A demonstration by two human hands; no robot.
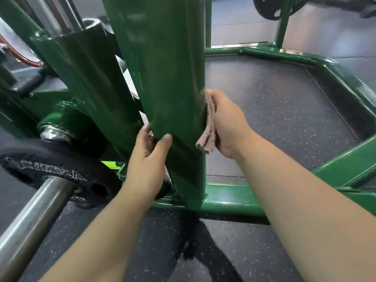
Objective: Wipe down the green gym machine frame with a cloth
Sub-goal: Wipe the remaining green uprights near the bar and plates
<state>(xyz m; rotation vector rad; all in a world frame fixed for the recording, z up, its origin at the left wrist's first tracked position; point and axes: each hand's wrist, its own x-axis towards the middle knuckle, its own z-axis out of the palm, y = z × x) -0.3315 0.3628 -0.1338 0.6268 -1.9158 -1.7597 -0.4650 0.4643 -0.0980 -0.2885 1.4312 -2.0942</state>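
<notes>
Cloth (pixel 208 127) | between right hand (pixel 227 123) and green post (pixel 162 78)

Not much here can be read. The black weight plate (pixel 55 171) at the lower left carries raised letters along its face, upside down from where I stand and blurred — I cannot make out the word. The other black plate (pixel 272 7) at the top right shows small white digits at its edge — maybe "35", but partly cut off.

Folded pinkish cloth (pixel 208 127) against green upright (pixel 162 78)
</notes>
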